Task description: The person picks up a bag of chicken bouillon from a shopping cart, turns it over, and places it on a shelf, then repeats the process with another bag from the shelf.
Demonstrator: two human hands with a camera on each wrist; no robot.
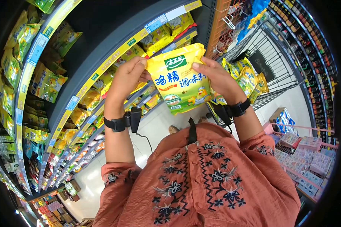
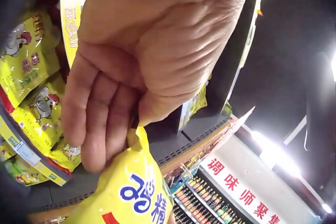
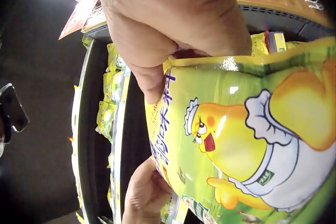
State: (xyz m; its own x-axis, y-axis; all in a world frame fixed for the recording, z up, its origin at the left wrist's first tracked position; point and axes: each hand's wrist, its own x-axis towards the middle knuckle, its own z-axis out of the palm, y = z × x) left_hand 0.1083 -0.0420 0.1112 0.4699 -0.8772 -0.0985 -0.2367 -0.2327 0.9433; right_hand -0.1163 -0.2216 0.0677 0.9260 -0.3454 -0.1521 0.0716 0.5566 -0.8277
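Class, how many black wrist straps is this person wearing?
2: one strap round the left wrist, the other strap round the right. None seems hidden.

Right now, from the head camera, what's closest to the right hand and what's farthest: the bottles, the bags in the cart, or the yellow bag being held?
From the right hand:
1. Held yellow bag: pinched in its fingers.
2. Bags in the cart: just to the right.
3. Bottles: far right, beyond the cart.

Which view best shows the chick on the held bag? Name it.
The right wrist view: the chick looms large there, face and apron clear. The head view shows it small; the left wrist view misses it.
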